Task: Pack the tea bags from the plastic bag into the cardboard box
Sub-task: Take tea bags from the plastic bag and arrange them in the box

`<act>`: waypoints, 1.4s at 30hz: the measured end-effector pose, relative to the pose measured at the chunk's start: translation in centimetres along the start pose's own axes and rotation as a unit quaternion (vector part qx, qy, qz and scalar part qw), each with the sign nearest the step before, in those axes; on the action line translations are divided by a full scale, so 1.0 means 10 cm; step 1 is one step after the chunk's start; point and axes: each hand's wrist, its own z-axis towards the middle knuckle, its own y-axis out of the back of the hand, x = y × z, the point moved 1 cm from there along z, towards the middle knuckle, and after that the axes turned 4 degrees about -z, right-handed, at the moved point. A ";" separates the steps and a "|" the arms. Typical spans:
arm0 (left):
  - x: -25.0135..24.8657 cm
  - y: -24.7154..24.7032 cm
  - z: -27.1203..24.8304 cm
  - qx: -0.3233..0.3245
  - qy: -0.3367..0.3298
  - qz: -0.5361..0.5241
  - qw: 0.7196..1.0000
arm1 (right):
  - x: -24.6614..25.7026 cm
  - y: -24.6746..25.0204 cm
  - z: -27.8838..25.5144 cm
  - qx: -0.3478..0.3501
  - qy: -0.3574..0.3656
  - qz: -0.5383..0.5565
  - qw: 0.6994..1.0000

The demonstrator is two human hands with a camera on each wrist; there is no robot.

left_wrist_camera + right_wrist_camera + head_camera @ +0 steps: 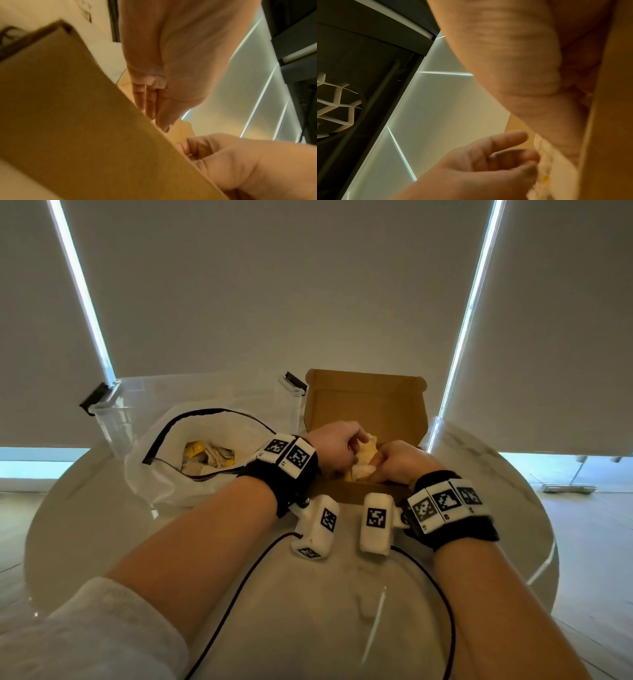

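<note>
Over the open brown cardboard box (pixel 366 402) both hands meet around a bunch of white and yellow tea bags (pixel 365 456). My left hand (pixel 354 440) pinches the bunch from the left with curled fingers. From the right, my right hand (pixel 382 461) grips the same bunch. The white plastic bag (pixel 212 422) lies open to the left with more tea bags (pixel 205 457) inside. In the right wrist view a pale tea bag (pixel 544 169) shows against the left hand's fingertips (pixel 530 157). In the left wrist view the box wall (pixel 68 121) fills the left side.
A clear plastic container (pixel 137 402) with black clips stands behind the plastic bag. The round pale marble table (pixel 335 594) carries everything, its edge curving at right. Two black cables run from the wrist cameras across the near table. Grey blinds hang behind.
</note>
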 end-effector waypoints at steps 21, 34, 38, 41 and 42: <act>1.00 1.02 -1.49 -0.362 0.179 -0.048 0.913 | 0.34 0.04 -0.27 -0.192 0.094 0.132 0.968; 1.10 0.85 -1.66 -0.190 0.312 0.049 0.930 | 1.99 -1.03 -0.34 0.125 0.344 -0.315 0.876; 1.14 0.81 -1.65 -0.218 0.294 0.041 0.930 | 2.09 -1.11 -0.30 0.142 0.326 -0.370 0.858; 1.15 0.78 -1.62 -0.230 0.294 0.050 0.926 | 2.12 -1.13 -0.24 0.128 0.331 -0.363 0.861; 1.16 0.77 -1.61 -0.232 0.295 0.055 0.925 | 2.11 -1.16 -0.21 0.133 0.327 -0.370 0.859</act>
